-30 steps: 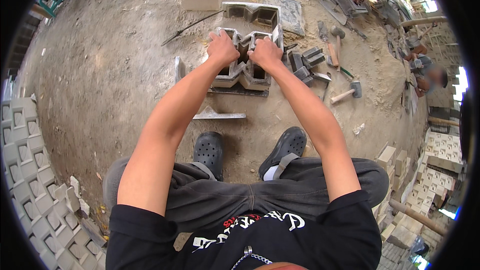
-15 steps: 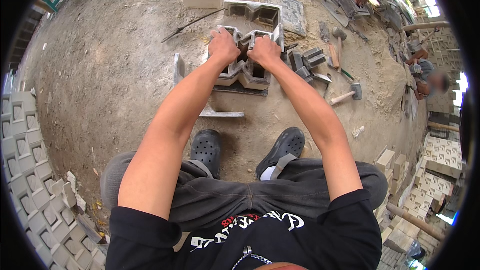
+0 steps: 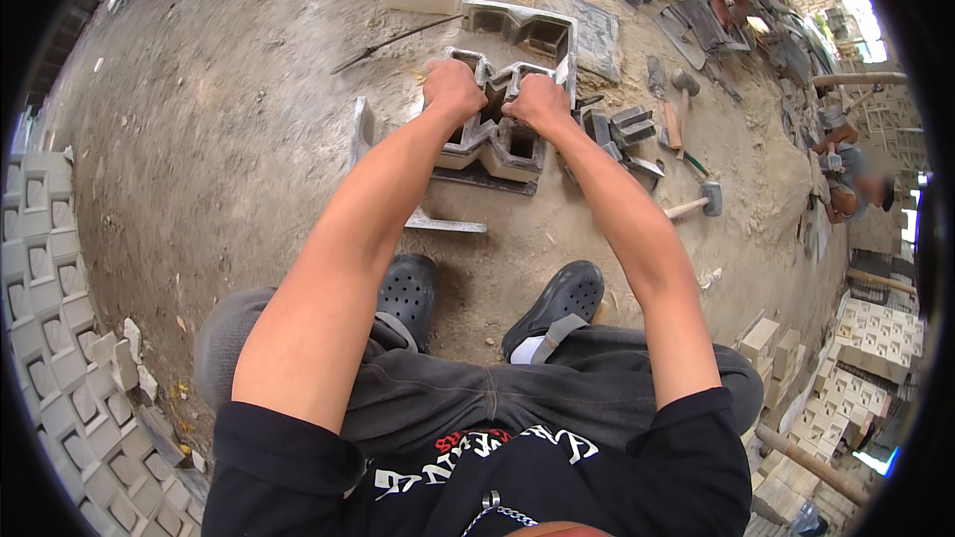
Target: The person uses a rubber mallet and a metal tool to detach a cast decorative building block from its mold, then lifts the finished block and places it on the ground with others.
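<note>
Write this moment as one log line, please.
left hand: gripping grey mould | right hand: gripping same mould | mallet: lying right | ground: sandy

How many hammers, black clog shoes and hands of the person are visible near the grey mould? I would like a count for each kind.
Wooden-handled hammers: 2
Black perforated clog shoes: 2
Person's own hands on the grey metal block mould: 2, left hand, right hand
Total: 6
</note>
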